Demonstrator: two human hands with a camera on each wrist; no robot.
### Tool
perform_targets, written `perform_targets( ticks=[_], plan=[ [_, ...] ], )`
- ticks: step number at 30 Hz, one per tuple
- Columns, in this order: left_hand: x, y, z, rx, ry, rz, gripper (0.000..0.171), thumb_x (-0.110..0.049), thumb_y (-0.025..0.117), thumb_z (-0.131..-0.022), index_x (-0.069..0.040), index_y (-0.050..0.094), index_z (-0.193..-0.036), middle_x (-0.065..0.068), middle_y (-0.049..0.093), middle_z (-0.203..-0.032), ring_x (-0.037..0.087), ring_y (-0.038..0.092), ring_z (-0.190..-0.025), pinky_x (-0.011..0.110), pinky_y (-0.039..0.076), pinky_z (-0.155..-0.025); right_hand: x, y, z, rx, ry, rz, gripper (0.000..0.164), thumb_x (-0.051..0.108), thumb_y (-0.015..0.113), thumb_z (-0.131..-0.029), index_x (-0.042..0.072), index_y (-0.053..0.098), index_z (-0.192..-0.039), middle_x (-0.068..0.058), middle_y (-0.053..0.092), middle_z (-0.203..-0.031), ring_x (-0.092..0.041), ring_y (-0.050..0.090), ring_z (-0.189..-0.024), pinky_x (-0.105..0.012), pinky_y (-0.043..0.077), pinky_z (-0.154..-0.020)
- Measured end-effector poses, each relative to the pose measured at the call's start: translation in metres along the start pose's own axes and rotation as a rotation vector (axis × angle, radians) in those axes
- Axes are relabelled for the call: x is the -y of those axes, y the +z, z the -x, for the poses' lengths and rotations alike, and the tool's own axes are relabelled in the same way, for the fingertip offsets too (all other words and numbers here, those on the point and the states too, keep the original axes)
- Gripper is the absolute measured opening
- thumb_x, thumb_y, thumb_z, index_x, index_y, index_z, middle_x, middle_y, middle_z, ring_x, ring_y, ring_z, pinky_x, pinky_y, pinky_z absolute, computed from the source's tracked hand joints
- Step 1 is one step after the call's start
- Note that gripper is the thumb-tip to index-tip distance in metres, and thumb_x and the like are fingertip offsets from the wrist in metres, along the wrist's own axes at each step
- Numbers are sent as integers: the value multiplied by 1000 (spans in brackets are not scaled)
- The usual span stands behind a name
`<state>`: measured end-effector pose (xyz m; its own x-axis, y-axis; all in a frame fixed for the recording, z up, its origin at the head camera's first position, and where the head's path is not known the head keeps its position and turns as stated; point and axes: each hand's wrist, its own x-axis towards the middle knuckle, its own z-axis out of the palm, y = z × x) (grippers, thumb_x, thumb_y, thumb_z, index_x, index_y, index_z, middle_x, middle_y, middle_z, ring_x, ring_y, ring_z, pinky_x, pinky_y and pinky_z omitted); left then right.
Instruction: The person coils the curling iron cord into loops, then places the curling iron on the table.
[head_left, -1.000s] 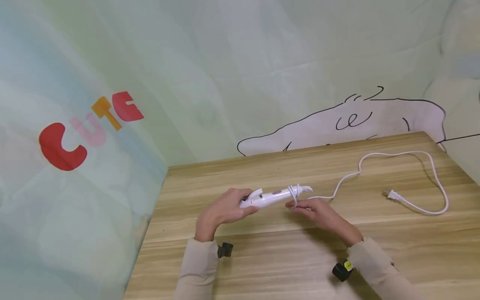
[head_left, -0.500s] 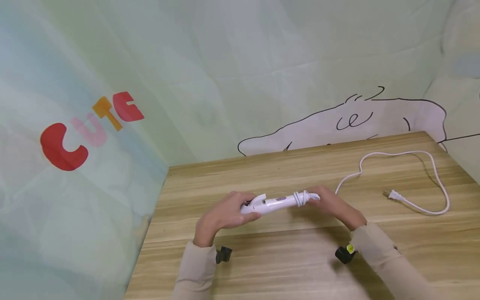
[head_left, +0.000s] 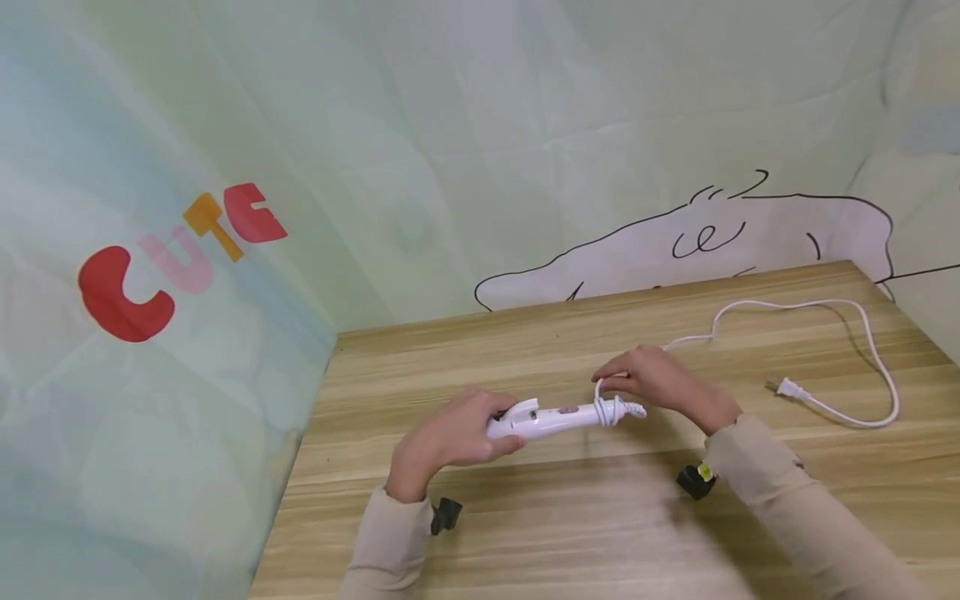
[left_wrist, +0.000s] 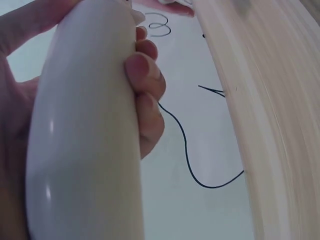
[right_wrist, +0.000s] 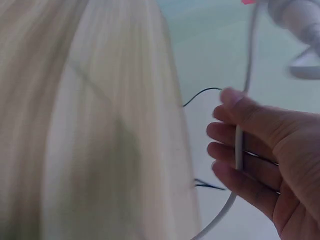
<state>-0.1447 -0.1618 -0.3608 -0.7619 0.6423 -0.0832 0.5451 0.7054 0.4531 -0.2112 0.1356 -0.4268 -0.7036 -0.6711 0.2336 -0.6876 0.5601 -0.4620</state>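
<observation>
My left hand [head_left: 453,429] grips a white curling iron [head_left: 551,422] above the wooden bench [head_left: 525,517]; its cord end sits slightly lower than half a second ago. My right hand [head_left: 656,379], then at that end, is now on the handle's far side, pinching the white cord [head_left: 787,306], a loop of which stands up from the coils [head_left: 609,412] round the handle. The left-wrist view shows my fingertips [left_wrist: 145,72] curled round the smooth casing, hidden from above; the right-wrist view shows the cord passing under my thumb and across my fingers. Farther right, the plug [head_left: 791,389] lies unmoved.
</observation>
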Motion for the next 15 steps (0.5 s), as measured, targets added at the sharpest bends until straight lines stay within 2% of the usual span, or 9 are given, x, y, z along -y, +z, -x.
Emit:
perform_targets(
  ticks=[4,10,15],
  plan=[
    [-6,1,-3,6,10,-48,18,-34,65,-84,-19,55,-79,-10,48,-65,5,44,-59,20,38,-56,6,-13,-3,-32,-33,100,15,18,68,-87,10,75,-98,-3,74,-94,-19,71,-86,-39,54,-75],
    [-10,4,-7,9,-1,-73,18,-35,64,-85,-19,55,-80,-9,50,-66,6,46,-58,21,38,-55,24,-29,-5,-97,3,186,12,21,70,-86,15,75,-95,2,74,-92,-16,70,-82,-38,54,-70],
    [-7,7,-9,7,-36,-60,18,-33,63,-85,-18,56,-82,-7,51,-67,6,46,-57,21,38,-53,42,-37,-4,-155,19,249,6,20,70,-86,16,72,-89,6,71,-83,-9,64,-71,-33,51,-62]
  ],
)
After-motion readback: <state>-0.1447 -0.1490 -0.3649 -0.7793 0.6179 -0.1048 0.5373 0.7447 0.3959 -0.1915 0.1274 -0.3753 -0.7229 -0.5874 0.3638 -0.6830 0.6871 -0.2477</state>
